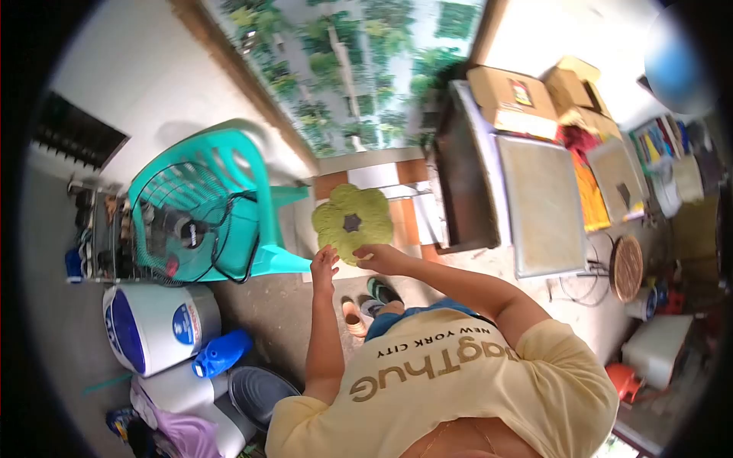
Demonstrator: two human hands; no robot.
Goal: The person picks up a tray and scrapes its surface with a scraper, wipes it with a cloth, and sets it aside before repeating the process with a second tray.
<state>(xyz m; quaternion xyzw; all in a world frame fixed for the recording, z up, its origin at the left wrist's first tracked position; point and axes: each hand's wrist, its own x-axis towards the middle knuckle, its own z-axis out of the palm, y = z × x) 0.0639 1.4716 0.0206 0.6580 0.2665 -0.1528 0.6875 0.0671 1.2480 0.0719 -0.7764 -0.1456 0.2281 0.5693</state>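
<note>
Right hand [379,256]: closed on the lower edge of the green mat [353,220], thumb and fingers pinching one lobe.
Left hand [324,264]: fingers half open, tips at the lower left edge of the mat; I cannot tell if it really grips.
Mat, place: held up in the air before the body, above the floor [290,305], flat face toward the camera. It has a flower shape and a dark star in the middle.
Mat, handling: it looks soft, light and fuzzy, so it probably bends and hangs when held at one edge only. It seems neither fragile nor slippery.
Where to hold: I think two lobes well apart on the rim are best, pinched through the pile; the middle gives nothing to grip.
Edges on the left: a turquoise chair [263,206] is near the mat, with a wire fan [191,229] just beside it.
Edges on the right: a dark cabinet [462,183] stands near, and behind it a table [544,202] with boxes [510,98].
Open room: the floor around the sandals [353,315] is bare, and the space straight ahead is free.
</note>
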